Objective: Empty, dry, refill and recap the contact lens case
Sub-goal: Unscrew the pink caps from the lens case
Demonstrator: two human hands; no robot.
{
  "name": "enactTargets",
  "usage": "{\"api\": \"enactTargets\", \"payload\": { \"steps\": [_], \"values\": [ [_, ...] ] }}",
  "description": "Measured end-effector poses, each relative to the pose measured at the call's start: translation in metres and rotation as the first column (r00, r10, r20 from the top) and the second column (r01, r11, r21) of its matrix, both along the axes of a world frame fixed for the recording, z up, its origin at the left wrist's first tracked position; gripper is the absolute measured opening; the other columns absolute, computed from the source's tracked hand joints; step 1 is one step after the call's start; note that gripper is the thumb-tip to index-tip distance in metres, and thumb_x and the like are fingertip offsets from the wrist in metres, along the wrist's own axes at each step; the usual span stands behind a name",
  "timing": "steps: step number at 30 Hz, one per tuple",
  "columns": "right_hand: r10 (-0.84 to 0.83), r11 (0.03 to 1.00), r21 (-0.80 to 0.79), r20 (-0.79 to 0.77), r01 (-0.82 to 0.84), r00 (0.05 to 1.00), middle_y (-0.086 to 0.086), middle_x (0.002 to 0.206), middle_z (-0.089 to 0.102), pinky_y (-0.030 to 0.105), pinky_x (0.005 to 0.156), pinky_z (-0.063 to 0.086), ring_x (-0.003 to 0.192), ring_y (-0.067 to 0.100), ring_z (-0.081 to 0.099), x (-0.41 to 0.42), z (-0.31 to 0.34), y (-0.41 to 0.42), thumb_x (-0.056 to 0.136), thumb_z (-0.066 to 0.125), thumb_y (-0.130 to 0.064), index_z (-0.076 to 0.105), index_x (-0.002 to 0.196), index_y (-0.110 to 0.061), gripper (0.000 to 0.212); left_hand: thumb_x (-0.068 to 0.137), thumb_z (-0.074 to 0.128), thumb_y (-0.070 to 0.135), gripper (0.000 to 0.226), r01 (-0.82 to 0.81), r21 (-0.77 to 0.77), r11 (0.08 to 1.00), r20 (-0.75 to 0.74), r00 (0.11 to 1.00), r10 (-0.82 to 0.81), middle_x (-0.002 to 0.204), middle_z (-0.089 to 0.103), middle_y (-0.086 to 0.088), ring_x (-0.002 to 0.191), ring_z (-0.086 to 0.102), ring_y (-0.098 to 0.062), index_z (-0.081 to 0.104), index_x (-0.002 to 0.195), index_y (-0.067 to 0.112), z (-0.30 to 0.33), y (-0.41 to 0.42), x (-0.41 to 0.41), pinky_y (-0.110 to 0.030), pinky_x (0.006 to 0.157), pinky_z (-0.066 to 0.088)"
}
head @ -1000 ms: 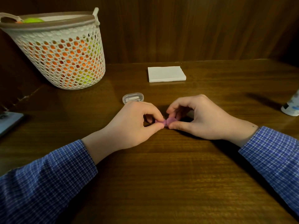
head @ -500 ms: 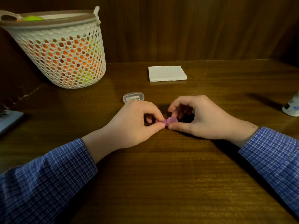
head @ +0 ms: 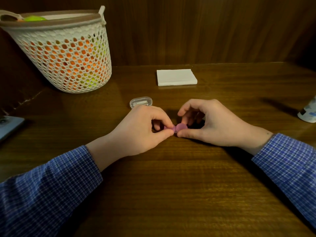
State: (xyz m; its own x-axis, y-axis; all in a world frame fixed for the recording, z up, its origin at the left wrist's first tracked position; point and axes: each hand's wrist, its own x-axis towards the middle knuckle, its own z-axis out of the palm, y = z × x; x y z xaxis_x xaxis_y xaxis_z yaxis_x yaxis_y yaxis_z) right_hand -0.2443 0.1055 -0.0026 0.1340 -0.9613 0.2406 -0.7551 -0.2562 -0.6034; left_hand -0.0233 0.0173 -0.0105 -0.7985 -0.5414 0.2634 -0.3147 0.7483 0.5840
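Observation:
A small pink contact lens case lies on the wooden table between my hands. My left hand pinches its left end between thumb and forefinger. My right hand holds the right cap, thumb in front and curled fingers behind it; most of the case is hidden by fingers. A stack of white tissues lies further back. A white bottle with a blue label shows at the right edge, partly cut off.
A white mesh basket holding orange and green things stands at the back left. A small clear plastic box sits just behind my left hand. A flat grey device lies at the left edge. A wooden wall runs behind the table.
My right fingers have lifted and spread a little, so more of the round pink right cap shows. The left hand has stayed in place.

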Motion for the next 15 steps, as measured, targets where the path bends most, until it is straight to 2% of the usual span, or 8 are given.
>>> {"api": "enactTargets", "payload": {
  "steps": [3, 7, 10, 12, 15],
  "values": [
    [0.021, 1.000, -0.002, 0.041, -0.021, 0.999, -0.014, 0.094, 0.073, 0.018, 0.084, 0.057, 0.092, 0.000, 0.070, -0.0008, 0.0002, -0.0007, 0.076, 0.085, -0.039, 0.065, 0.116, -0.029, 0.046, 0.088, 0.079, 0.030, 0.012, 0.003, -0.003, 1.000, 0.000, 1.000, -0.003, 0.099, 0.074, 0.017, 0.084, 0.066, -0.004, 0.080, 0.099, 0.032, 0.0001, 0.0001, -0.0004, -0.016, 0.065, 0.051],
    [0.072, 0.997, 0.027, 0.072, -0.074, 0.995, -0.014, 0.097, 0.076, 0.019, 0.086, 0.057, 0.093, 0.004, 0.072, -0.0025, 0.0008, -0.0010, 0.081, 0.085, -0.023, 0.063, 0.119, -0.025, 0.044, 0.088, 0.080, 0.029, 0.011, 0.008, 0.004, 1.000, -0.004, 1.000, -0.008, 0.099, 0.074, 0.018, 0.085, 0.067, -0.005, 0.081, 0.098, 0.033, 0.0005, -0.0004, -0.0006, -0.014, 0.066, 0.050],
    [0.090, 0.994, 0.048, 0.080, -0.094, 0.993, -0.014, 0.100, 0.075, 0.019, 0.085, 0.058, 0.095, 0.005, 0.072, -0.0039, 0.0016, -0.0013, 0.083, 0.084, -0.018, 0.063, 0.121, -0.024, 0.044, 0.087, 0.080, 0.029, 0.011, 0.012, 0.013, 1.000, -0.007, 1.000, -0.012, 0.098, 0.074, 0.018, 0.084, 0.067, -0.005, 0.080, 0.098, 0.033, 0.0004, -0.0003, -0.0006, -0.014, 0.065, 0.050],
    [0.086, 0.995, 0.040, 0.072, -0.089, 0.994, -0.013, 0.100, 0.074, 0.019, 0.085, 0.057, 0.096, 0.005, 0.072, -0.0042, 0.0009, -0.0012, 0.083, 0.083, -0.022, 0.063, 0.121, -0.025, 0.044, 0.087, 0.080, 0.030, 0.011, 0.010, 0.018, 1.000, -0.004, 1.000, -0.010, 0.099, 0.074, 0.018, 0.085, 0.067, -0.005, 0.080, 0.098, 0.034, 0.0005, -0.0003, -0.0003, -0.015, 0.065, 0.050],
    [0.037, 0.999, 0.007, -0.010, -0.037, 0.999, -0.015, 0.098, 0.071, 0.015, 0.080, 0.056, 0.095, 0.000, 0.068, -0.0007, -0.0011, -0.0005, 0.079, 0.081, -0.042, 0.064, 0.120, -0.028, 0.046, 0.087, 0.080, 0.030, 0.012, 0.005, 0.021, 1.000, -0.003, 1.000, -0.005, 0.099, 0.074, 0.019, 0.086, 0.067, -0.004, 0.080, 0.099, 0.034, 0.0008, -0.0007, 0.0001, -0.015, 0.065, 0.051]
  ]
}}
